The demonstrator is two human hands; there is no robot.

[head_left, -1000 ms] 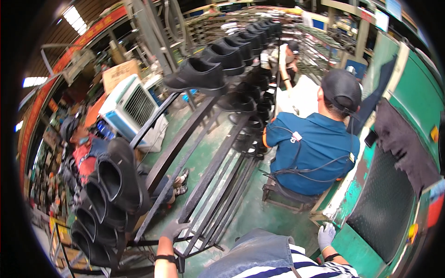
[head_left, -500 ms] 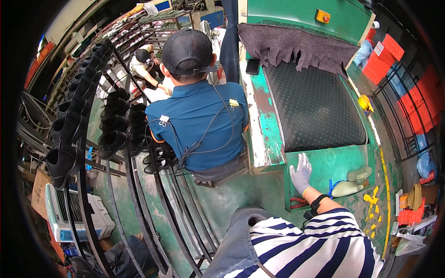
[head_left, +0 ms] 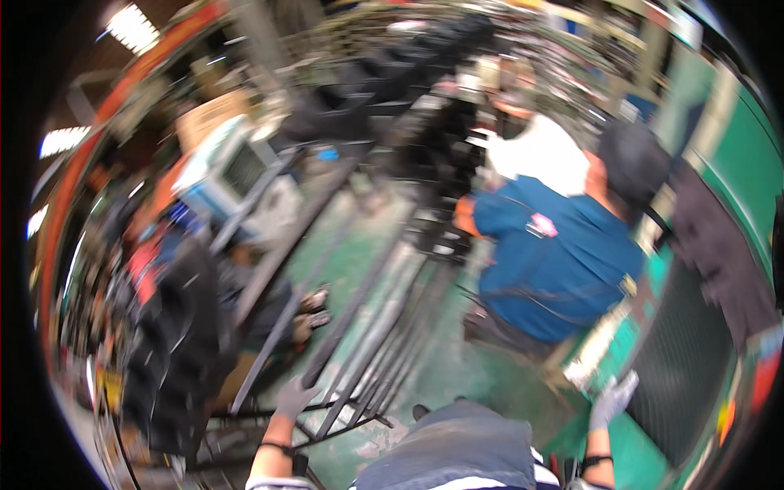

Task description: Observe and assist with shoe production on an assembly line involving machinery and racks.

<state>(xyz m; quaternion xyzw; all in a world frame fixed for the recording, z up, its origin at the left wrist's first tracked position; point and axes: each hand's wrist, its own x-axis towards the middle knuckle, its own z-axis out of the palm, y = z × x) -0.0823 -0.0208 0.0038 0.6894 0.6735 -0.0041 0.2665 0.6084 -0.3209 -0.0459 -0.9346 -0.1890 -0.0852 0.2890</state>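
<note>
Head view, blurred: left hand (head_left: 296, 398), gloved, is grasping a dark metal rack rail (head_left: 351, 314) low at centre-left. Right hand (head_left: 612, 398), gloved, is hovering with fingers spread, holding nothing, beside the green machine (head_left: 739, 175).

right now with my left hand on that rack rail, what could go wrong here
Your gloved left hand grips a dark metal rail of the rack; fingers could get pinched if the rack shifts. The black shoe forms hanging beside it might snag your sleeve. A seated co-worker in a blue shirt sits close ahead, so a swing of your right hand over the green machine table may bump them. The view is blurred.
</note>
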